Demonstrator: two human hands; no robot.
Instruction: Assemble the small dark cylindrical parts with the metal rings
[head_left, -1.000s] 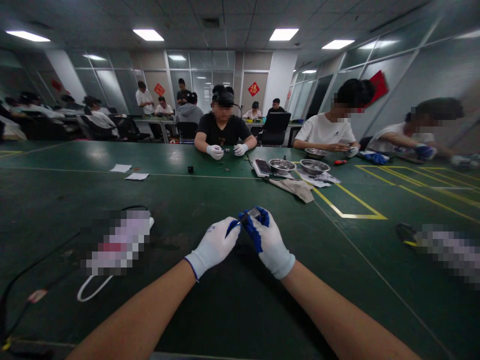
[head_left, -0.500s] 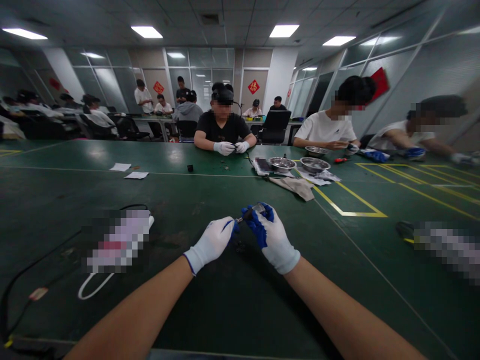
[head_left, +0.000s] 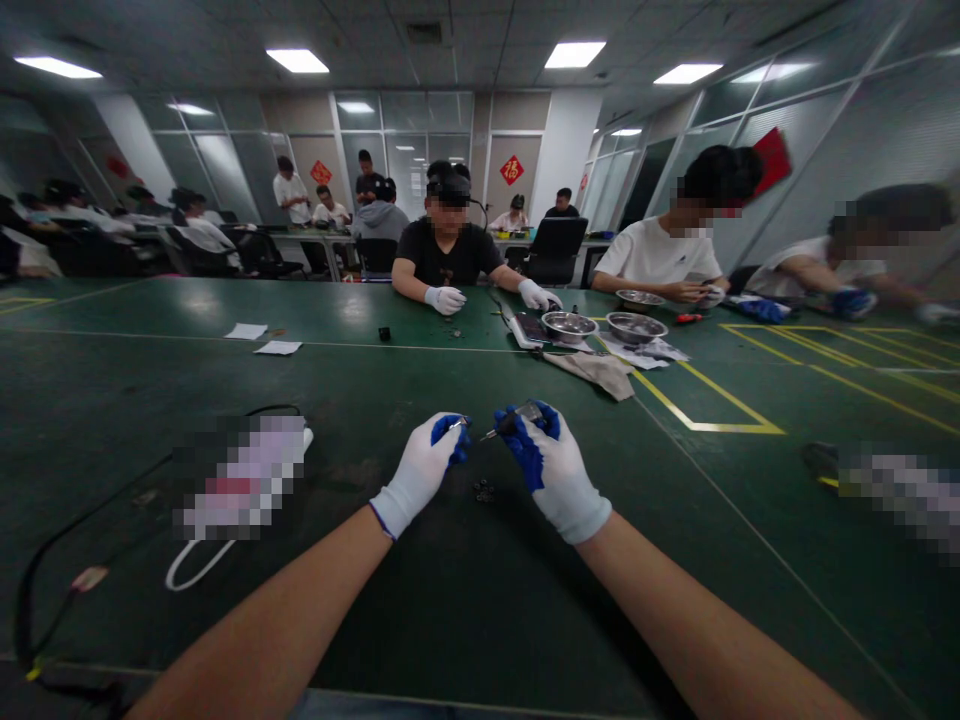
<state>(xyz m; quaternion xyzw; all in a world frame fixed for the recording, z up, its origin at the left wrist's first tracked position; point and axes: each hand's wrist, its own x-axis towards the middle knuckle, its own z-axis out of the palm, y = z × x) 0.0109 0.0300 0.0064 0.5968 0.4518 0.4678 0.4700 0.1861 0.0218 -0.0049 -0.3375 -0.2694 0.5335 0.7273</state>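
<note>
**Hands parted, metal piece now clear of the tool's tip**

Half a second ago the two hands met at the tool's shaft; now a gap shows between them. Across the tabletop (head_left: 420,630), the person opposite (head_left: 450,250) has also stretched one gloved hand (head_left: 538,295) toward the bowls.

A small metal piece (head_left: 460,423) sits in the left hand (head_left: 420,465), pinched between thumb and fingers near their tips, its end poking out, probably so that it stays exposed toward the other hand. It is too small to identify. The right hand (head_left: 553,475) has its fingers wrapped around a dark tool (head_left: 523,414), whose thin shaft slants out toward the left hand; that grip likely keeps the shaft free and aimed. Both hands are raised over the tabletop, wearing white gloves with blue palms, perhaps for grip on small parts.

Below the gap lies a cluster of small dark parts (head_left: 484,490), apparently bunched there to be within easy reach of either hand. A blurred-out object with a white loop (head_left: 196,570) rests well to the left, out of the hands' way. Farther off, a metal bowl (head_left: 570,337) and another bowl (head_left: 636,340) stand side by side, near a crumpled cloth (head_left: 596,374).
</note>
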